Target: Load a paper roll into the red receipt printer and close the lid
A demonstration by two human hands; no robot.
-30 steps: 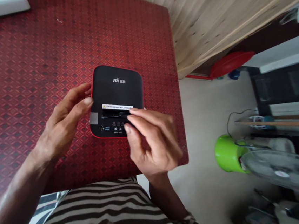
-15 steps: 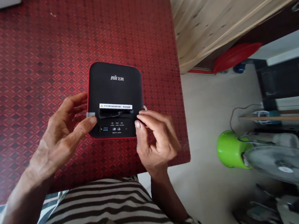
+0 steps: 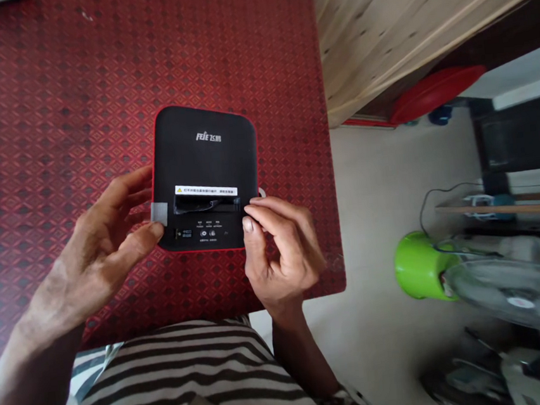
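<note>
A black box-shaped printer (image 3: 204,164) with a red rim and white "FEJE" lettering is at the centre of the view, over the red table. Across its lower face are a white warning label (image 3: 206,190), a dark slot (image 3: 206,203) and small printed icons. A grey tab (image 3: 159,213) sits on its lower left edge. My left hand (image 3: 101,238) grips that side, thumb tip by the tab and fingers along the left edge, partly hidden. At the lower right edge, my right hand (image 3: 284,246) holds the printer with thumb and index close together.
Red patterned table (image 3: 71,75) lies under the printer. To the right are a wooden panel (image 3: 400,18), a green bucket (image 3: 417,265), a fan (image 3: 517,293) and a red object (image 3: 436,92) on the floor side. A striped garment (image 3: 186,376) is at the bottom.
My left thumb has slid left and slightly down off the printer's face, so more of the grey tab shows. My right hand keeps its place at the right edge. The view has shifted slightly.
</note>
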